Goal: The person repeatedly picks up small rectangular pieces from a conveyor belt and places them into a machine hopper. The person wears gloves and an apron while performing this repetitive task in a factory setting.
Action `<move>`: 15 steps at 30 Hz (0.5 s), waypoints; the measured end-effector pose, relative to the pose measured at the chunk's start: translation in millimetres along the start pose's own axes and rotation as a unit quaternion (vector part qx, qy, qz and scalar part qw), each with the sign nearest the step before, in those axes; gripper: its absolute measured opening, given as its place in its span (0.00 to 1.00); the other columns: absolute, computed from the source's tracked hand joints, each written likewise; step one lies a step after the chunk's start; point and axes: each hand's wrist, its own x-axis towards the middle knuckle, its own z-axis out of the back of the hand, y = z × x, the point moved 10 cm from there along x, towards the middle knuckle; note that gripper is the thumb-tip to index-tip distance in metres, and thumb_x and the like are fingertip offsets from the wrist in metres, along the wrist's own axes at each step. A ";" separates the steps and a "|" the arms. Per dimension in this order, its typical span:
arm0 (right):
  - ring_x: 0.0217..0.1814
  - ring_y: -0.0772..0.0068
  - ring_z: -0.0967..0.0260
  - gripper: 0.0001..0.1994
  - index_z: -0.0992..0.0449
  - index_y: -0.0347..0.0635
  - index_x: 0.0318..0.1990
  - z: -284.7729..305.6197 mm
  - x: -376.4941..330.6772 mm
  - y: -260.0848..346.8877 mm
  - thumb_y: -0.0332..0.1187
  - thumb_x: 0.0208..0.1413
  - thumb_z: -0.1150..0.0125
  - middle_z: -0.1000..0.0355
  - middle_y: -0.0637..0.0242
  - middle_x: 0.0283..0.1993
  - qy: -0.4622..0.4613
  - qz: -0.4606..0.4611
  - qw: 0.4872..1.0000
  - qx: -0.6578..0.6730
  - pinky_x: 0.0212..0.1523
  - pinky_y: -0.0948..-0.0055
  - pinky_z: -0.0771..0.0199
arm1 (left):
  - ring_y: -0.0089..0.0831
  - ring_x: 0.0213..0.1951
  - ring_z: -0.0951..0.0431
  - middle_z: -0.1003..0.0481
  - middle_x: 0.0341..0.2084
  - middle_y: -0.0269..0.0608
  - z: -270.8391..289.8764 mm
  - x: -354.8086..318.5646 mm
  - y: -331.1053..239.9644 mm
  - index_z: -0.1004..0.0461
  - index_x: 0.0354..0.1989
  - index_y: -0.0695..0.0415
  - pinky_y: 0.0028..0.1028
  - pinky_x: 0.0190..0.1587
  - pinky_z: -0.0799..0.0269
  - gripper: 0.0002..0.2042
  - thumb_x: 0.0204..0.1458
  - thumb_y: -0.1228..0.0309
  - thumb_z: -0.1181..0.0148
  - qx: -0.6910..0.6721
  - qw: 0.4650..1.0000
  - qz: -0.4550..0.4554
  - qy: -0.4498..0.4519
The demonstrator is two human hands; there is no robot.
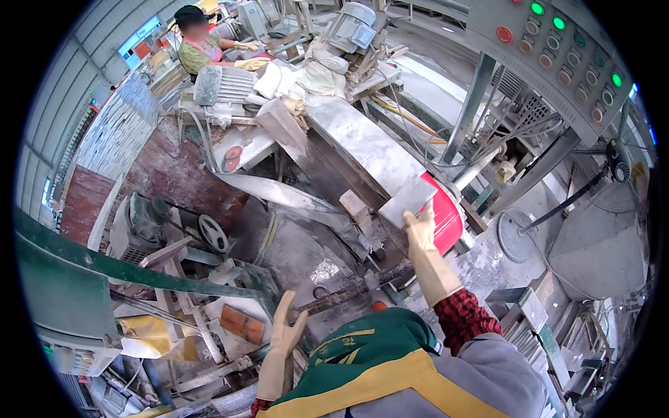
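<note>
Closest to us is our green and yellow apron (pixel 376 362), with a red plaid sleeve (pixel 465 317) poking out on the right side. Our left hand (pixel 284 334), in a cream work glove, is raised just left of the apron; fingers (pixel 287 306) spread wide and pointing up, holding nothing, hovering over a cluttered grey machine area. A small orange-brown block (pixel 242 324) lies just to its left, not touching.

Our right hand (pixel 424 240), also gloved, reaches forward and up; its fingers close on the lower edge of a grey stone slab piece (pixel 408 200), gripping it. That slab piece sits at the near end of a long pale stone strip (pixel 362 143) running away along the machine bench (pixel 313 261), and right beside a red round guard (pixel 446 216), which it seems to touch or overlap, hard to tell which.

Upper right we see a grey control panel (pixel 557 49) with green and red round buttons. At the far right stands a fan (pixel 617 164) in a wire cage. Far end of the line, upper left, another person (pixel 198 42) in a dark cap and yellow gloves works at the machine. Green beam (pixel 104 265) crosses the left side.
</note>
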 end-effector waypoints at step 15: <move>0.34 0.63 0.27 0.34 0.52 0.42 0.65 36.1 72.2 -70.8 0.39 0.51 0.48 0.29 0.49 0.43 0.081 -0.232 0.905 -0.347 0.33 0.64 0.27 | 0.36 0.60 0.39 0.41 0.60 0.41 86.4 -70.6 131.9 0.41 0.61 0.57 0.29 0.60 0.43 0.26 0.52 0.73 0.43 -0.070 0.970 0.199 -0.121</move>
